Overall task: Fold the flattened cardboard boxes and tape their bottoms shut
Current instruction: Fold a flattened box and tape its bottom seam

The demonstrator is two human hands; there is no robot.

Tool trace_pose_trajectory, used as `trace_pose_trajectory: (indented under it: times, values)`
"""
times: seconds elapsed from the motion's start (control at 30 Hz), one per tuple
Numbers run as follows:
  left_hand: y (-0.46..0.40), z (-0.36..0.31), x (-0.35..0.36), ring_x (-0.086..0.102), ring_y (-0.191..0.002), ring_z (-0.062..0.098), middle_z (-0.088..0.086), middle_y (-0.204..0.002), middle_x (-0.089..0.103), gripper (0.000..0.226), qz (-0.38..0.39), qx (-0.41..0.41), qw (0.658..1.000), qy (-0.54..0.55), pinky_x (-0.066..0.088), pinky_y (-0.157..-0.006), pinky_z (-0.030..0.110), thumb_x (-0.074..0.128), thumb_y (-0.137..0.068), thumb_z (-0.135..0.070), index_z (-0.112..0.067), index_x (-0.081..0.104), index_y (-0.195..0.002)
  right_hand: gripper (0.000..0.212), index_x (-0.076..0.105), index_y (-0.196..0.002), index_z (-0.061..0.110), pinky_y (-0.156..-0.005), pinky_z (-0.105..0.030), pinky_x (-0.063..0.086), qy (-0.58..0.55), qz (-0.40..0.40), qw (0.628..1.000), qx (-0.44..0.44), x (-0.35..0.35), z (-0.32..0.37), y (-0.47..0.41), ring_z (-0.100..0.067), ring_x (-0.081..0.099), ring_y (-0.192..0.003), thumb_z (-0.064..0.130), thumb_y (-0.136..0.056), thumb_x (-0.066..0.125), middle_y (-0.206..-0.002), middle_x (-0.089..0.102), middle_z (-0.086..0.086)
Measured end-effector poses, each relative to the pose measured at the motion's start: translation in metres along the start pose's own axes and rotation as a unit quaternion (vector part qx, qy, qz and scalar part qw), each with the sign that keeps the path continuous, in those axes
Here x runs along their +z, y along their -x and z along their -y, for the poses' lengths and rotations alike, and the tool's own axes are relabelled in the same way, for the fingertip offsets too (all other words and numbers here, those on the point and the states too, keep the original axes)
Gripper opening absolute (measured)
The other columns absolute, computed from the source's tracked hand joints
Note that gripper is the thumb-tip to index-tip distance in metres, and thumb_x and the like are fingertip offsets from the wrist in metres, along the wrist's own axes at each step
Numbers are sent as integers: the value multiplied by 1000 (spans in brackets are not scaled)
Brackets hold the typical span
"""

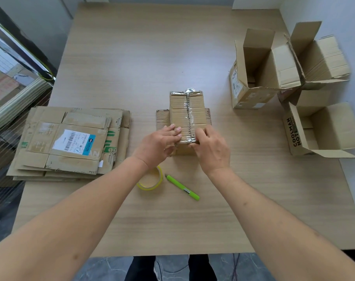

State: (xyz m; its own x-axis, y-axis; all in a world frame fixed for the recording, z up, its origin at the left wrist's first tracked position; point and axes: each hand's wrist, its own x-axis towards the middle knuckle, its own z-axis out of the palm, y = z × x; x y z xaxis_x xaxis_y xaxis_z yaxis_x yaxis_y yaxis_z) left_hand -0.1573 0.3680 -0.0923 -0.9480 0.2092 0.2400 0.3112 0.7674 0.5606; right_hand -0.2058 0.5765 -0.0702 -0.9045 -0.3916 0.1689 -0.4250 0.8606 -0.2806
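Note:
A small cardboard box stands bottom-up at the table's middle, its closed flaps joined by a strip of clear tape along the centre seam. My left hand lies with straight fingers on the near left part of the box top. My right hand pinches the near end of the tape at the box's front edge. A yellow tape roll and a green utility knife lie on the table just below my hands. A stack of flattened boxes rests at the left.
Three folded open boxes stand at the right: one with a label, one behind it, one printed COOLMAN. The wooden table stretches away behind. A wall is at the right, striped material at the left.

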Motion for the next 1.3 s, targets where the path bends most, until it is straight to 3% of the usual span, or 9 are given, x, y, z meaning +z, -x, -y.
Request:
trace_pose_trajectory:
  times: [0.23,0.4,0.6,0.77,0.9,1.0,1.07,1.2,1.3]
  values:
    - [1,-1,-13,50,-142,31,13,-153,53,79,82,6,996,18,44,-116,49,92,-76,-5,-1,55,-146,95,49,-131,22,-77,-42,53,-47,36,992,112,0,19,-3,-29,48,-105,82,-59,66,-119,43,-6]
    - [6,1,-18,38,-151,28,12,-165,36,88,75,-60,995,-1,28,-124,29,79,-82,4,-4,37,-159,87,48,-128,18,-84,-44,53,-6,27,989,148,5,32,-7,-34,46,-102,74,-63,63,-124,40,-9]
    - [5,-1,-27,25,-156,27,12,-171,21,72,68,-240,967,-50,25,-126,35,51,-94,4,-1,26,-162,78,50,-141,16,-102,-45,44,-181,-42,956,228,-2,27,-5,-32,43,-115,63,-79,50,-131,37,-6]
    - [4,9,-33,37,-147,38,23,-157,40,51,27,-361,932,-23,30,-120,38,45,-95,6,6,46,-146,81,64,-129,15,-96,-23,35,-404,-93,838,355,-1,30,-11,-18,51,-105,67,-78,27,-124,43,-3]
    - [5,8,-39,56,-127,36,18,-134,64,35,-36,-391,917,65,40,-102,37,43,-109,-23,-3,62,-130,57,60,-82,15,-104,-44,47,-540,-63,686,483,11,38,-9,-26,59,-102,66,-76,35,-97,63,-1]
    - [-2,-7,-45,65,-85,26,8,-95,72,43,-31,-381,908,171,49,-71,40,40,-108,-42,-11,69,-107,39,61,-87,21,-81,-41,50,-632,-18,574,520,14,43,-2,-25,59,-76,52,-91,39,-84,63,-4]
    - [-5,-15,-48,52,-58,19,2,-70,57,44,-43,-399,883,243,39,-51,32,43,-111,-41,-10,65,-89,37,63,-106,19,-81,-43,52,-652,19,541,531,21,42,5,-27,64,-84,41,-102,34,-95,67,-7]
    - [-6,-21,-55,57,-72,0,3,-88,60,51,-74,-392,876,270,41,-68,20,46,-112,-29,11,62,-83,34,55,-127,22,-88,-39,53,-586,73,591,549,39,32,20,-24,64,-96,35,-106,33,-109,64,-1]
    - [-4,-17,-56,51,-133,5,4,-137,59,47,-23,-376,908,181,31,-96,16,62,-104,-27,7,64,-72,18,58,-116,28,-92,-42,55,-455,82,699,545,48,23,28,-25,64,-96,29,-101,47,-102,63,1]
